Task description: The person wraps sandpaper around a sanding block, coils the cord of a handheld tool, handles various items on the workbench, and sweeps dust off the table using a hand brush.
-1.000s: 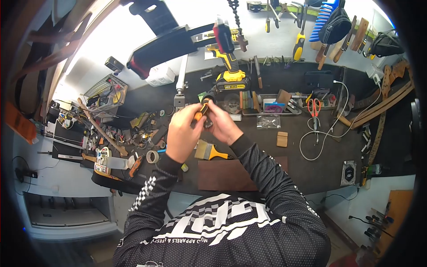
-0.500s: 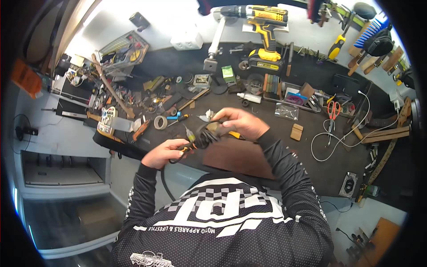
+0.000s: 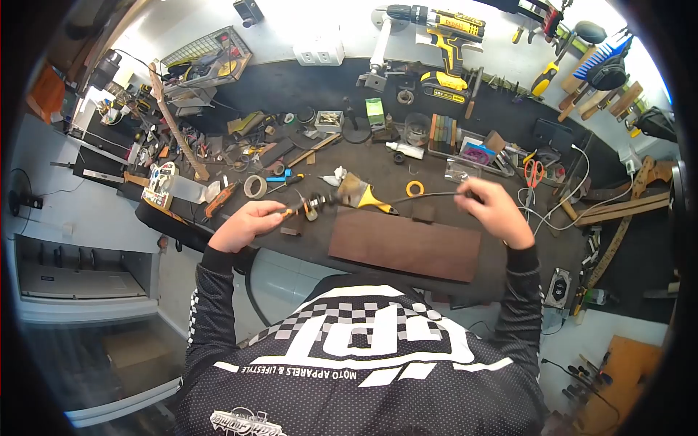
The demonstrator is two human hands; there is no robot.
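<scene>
My left hand [image 3: 251,224] is closed around the orange-and-black handle of a slim corded tool, whose exact kind I cannot make out. Loops of black cord [image 3: 429,195] are bunched about the tool, blurred by motion. From there the cord stretches across to the right. Its far part is pinched in the fingers of my right hand [image 3: 496,207], which is well apart from the left. Beneath the cord lies a flat dark brown board [image 3: 403,245] at the bench's front edge. A yellow-handled brush [image 3: 372,200] rests just behind the board.
An orange tape ring [image 3: 414,189] and a beige tape roll [image 3: 255,187] lie on the dark bench. Red-handled scissors [image 3: 534,174] and a white cable [image 3: 584,171] are at right. A yellow drill [image 3: 447,54] hangs at the back. Small tools clutter the left.
My right hand has moved right, drawing out a length of cord from the bunch. My left hand has shifted left and slightly up with the tool. More of the board shows.
</scene>
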